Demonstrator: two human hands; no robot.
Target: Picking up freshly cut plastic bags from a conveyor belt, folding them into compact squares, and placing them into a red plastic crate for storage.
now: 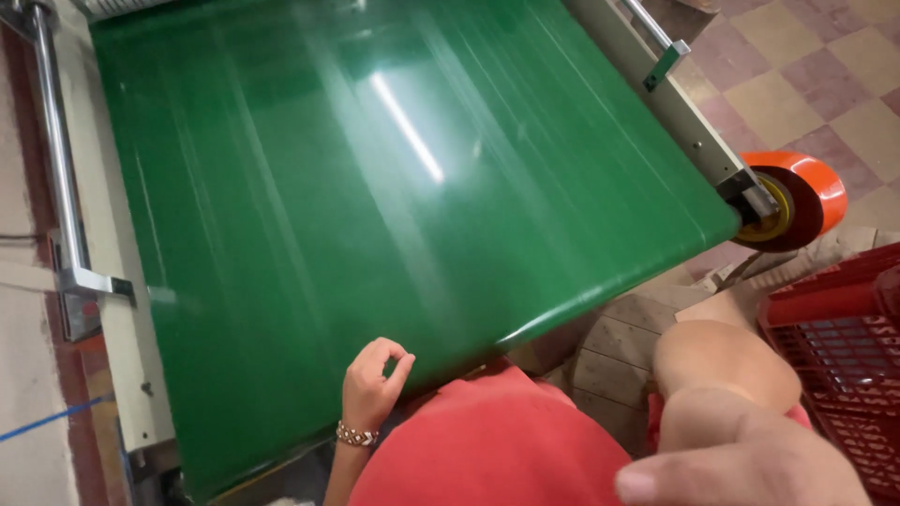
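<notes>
My left hand (373,382) rests at the near edge of a wide green conveyor belt (394,169). Its fingers are curled, with thumb and forefinger tips touching, and nothing shows in it. A beaded bracelet (357,435) is on that wrist. My right hand (741,459) is raised close to the camera at the bottom right; only a thumb with its nail and part of the hand show, blurred. Its fingers are out of view. My red shirt (487,450) fills the bottom middle. The belt surface is bare and glossy.
An orange-rimmed roller wheel (797,197) sits at the belt's right corner. A red plastic crate (834,356) stands at the right on a checkered floor (806,75). A metal rail (58,159) and white frame run along the left. Round wooden boards (619,347) lie below the belt.
</notes>
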